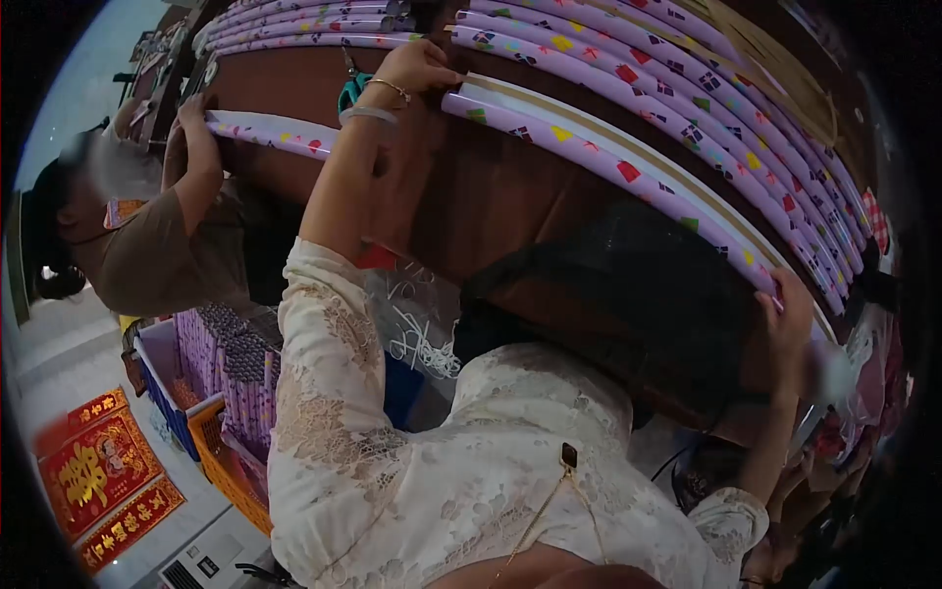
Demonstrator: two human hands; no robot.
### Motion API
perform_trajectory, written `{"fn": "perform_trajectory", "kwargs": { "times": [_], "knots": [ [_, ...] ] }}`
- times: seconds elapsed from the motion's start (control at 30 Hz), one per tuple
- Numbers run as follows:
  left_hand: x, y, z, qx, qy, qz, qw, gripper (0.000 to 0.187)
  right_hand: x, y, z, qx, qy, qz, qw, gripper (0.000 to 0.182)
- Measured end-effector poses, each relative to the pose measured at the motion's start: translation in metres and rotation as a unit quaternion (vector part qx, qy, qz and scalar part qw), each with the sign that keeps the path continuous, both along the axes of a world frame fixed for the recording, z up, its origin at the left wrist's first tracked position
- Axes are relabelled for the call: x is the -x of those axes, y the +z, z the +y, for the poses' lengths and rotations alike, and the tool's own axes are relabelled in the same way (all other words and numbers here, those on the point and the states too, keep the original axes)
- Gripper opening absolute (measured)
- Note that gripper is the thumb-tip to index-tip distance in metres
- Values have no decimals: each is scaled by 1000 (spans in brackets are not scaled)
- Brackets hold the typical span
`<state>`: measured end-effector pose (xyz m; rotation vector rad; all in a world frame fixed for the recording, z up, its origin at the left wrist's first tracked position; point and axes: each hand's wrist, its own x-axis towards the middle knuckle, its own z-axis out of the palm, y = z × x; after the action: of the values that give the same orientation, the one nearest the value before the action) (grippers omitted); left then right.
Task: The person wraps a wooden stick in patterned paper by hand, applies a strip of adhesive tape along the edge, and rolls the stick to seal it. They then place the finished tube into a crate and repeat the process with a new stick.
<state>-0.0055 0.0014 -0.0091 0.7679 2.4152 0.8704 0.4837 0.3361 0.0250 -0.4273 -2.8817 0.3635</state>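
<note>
A lilac wrapping-paper roll (628, 172) printed with coloured gifts lies along the dark brown table before me, a white and tan edge strip showing on its far side. At its left end, my left hand (417, 74) is closed, thumb and fingers pinching the paper's edge. Curled over the right end of the same roll is my right hand (790, 319), partly seen from the side. Teal-handled scissors (354, 93) lie just left of my left wrist.
More lilac rolls (677, 88) lie behind, and another stack (304, 27) at back left. A co-worker's hands (188, 116) are at a separate lilac sheet (275, 133). Below left stand an orange crate (218, 452) and many upright rolls (231, 358). White scraps (427, 344) hang below the table.
</note>
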Motion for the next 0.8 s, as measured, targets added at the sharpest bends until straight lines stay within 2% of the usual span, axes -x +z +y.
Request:
{"fn": "perform_trajectory", "kwargs": {
  "times": [0.03,0.07,0.13,0.2,0.27,0.43,0.5,0.53,0.57,0.63,0.7,0.77,0.8],
  "knots": [
    [-20,22,7,30,36,11,999,43,0,0,0,-9,-2,3,1000,30],
    [-18,24,6,26,39,14,999,43,0,1,-1,-1,-10,-3,1000,30],
    [-10,23,6,82,-2,-11,997,46,-2,-3,0,-12,-5,2,1000,31],
    [-6,20,7,33,-6,-35,999,43,1,2,-1,19,-21,-20,999,32],
    [-3,16,7,43,-84,132,987,42,1,5,0,12,-13,-21,1000,33],
    [-18,21,12,-3,-88,217,972,37,0,0,3,3,-6,-9,1000,34],
    [-28,22,17,43,-75,290,953,28,0,-1,4,7,-7,-15,1000,34],
    [-31,23,18,46,-92,295,950,20,1,0,5,11,-13,-23,1000,34],
    [-32,22,19,45,-86,295,951,20,2,2,3,8,-7,-23,1000,34],
    [-35,23,20,30,-148,324,934,17,6,7,-2,23,-20,-34,999,33],
    [-34,21,17,37,-146,324,934,16,6,7,-1,21,-28,-49,998,32],
    [-26,9,12,6,-120,234,965,23,3,1,4,6,-8,-36,999,33],
    [-25,8,8,4,-115,236,965,23,2,-2,4,-10,-11,-32,999,33]
  ]
}}
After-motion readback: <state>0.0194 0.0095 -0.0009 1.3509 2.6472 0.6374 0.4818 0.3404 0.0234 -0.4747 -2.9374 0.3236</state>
